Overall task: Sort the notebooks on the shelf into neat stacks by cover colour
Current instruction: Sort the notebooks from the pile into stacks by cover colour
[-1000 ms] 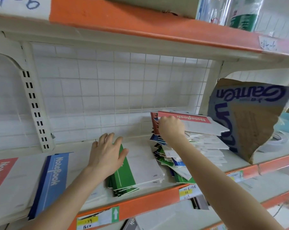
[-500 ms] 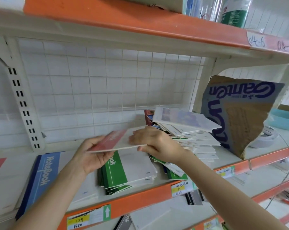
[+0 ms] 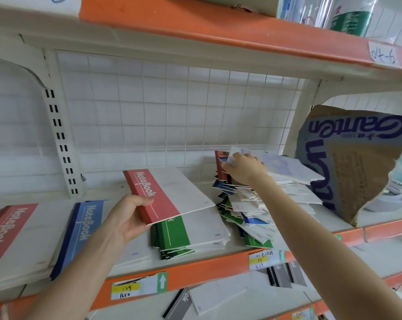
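The raised notebook (image 3: 163, 195) has a red band with white "NoteBook" lettering and a thin white line on an off-white cover; the same layout appears in red on the left stack (image 3: 8, 229), in light blue with a dark blue spine on the blue stack (image 3: 86, 227), and in green on the green stack (image 3: 172, 236). The mixed pile (image 3: 248, 211) at right shows green, blue, red and white covers, and its top notebook (image 3: 287, 167) is pale with a blurred bluish tint. The shelf edge (image 3: 207, 271) is orange, its price label (image 3: 138, 286) white, yellow and green, the back grid (image 3: 172, 112) white, and the right cardboard (image 3: 357, 176) brown with dark blue lettering.
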Demonstrator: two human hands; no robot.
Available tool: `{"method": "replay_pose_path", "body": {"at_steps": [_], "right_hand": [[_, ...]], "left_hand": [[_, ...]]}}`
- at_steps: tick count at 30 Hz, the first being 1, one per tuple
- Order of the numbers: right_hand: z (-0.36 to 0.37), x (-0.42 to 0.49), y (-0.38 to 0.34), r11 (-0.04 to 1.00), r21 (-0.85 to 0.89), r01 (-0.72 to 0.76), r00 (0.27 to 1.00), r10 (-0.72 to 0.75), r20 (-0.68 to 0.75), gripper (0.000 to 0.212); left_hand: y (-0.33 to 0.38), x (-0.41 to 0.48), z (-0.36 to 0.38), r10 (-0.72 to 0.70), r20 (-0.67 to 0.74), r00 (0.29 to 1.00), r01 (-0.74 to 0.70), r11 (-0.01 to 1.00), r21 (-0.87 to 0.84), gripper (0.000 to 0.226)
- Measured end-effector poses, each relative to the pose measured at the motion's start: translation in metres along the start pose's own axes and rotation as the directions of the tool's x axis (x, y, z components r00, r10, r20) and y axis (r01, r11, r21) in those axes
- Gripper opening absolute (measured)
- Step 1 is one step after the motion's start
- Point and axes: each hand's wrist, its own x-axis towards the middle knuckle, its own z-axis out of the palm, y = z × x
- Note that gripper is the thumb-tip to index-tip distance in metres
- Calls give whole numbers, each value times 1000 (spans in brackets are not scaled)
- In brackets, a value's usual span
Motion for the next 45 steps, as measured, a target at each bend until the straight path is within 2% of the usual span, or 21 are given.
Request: {"method": "replay_pose_path", "body": {"at_steps": [2, 6, 13, 18, 20, 23, 25, 27, 30, 34, 37, 39, 42, 44, 45], "right_hand": [[2, 5, -5, 998, -47, -48, 999, 48, 1, 49], [2, 5, -14, 989, -110, -97, 992, 87, -95, 43], [-6, 3, -18, 971, -237, -29, 991, -4, -136, 31], [-19, -4, -4, 986, -160, -41, 972, 2, -237, 24], [-24, -11, 0, 993, -115, -4, 964, -27, -266, 20], [-29, -23, 1, 983, -115, 141, 944, -168, -282, 17], [-28, -34, -2, 953, -141, 269, 913, -299, -277, 18], [-23, -45, -5, 891, -143, 430, 853, -453, -259, 20], [-12, -64, -11, 729, -66, 681, 688, -668, -285, 28], [-1, -85, -14, 530, -24, 848, 488, -797, -355, 42], [9, -90, -19, 402, -7, 916, 367, -844, -391, 25], [13, -90, -21, 359, 35, 933, 344, -855, -388, 29], [19, -89, -19, 375, 21, 927, 360, -870, -336, 31], [19, -87, -14, 409, 17, 912, 395, -869, -299, 37], [17, -86, -10, 440, 50, 897, 436, -859, -267, 41]], "left_hand": [[-1, -2, -2, 0, -6, 1000, 0, 1000, 15, 28], [-3, -5, -4, 16, -23, 1000, -16, 999, 30, 27], [-2, -14, -6, 33, -27, 999, -31, 997, 74, 24], [-4, -17, -5, 15, -56, 998, -9, 993, 114, 15], [-6, -17, -3, 3, -64, 998, 6, 990, 138, 14], [-8, -17, 3, -24, -79, 997, 33, 993, 114, 16], [-11, -17, 10, -59, -85, 995, 66, 994, 83, 18], [-14, -18, 16, -78, -76, 994, 84, 994, 72, 22], [-18, -17, 20, -76, -92, 993, 84, 993, 78, 28], [-16, -11, 11, -55, -115, 992, 62, 996, 57, 30], [-17, -7, 5, -34, -92, 995, 39, 997, 59, 29], [-17, -8, 6, -39, -49, 998, 41, 998, 49, 28], [-16, -6, 3, -31, -26, 999, 33, 996, 86, 23], [-15, -4, -1, -33, -49, 998, 39, 991, 129, 17], [-15, -3, -3, -23, -49, 999, 30, 988, 151, 20]]}}
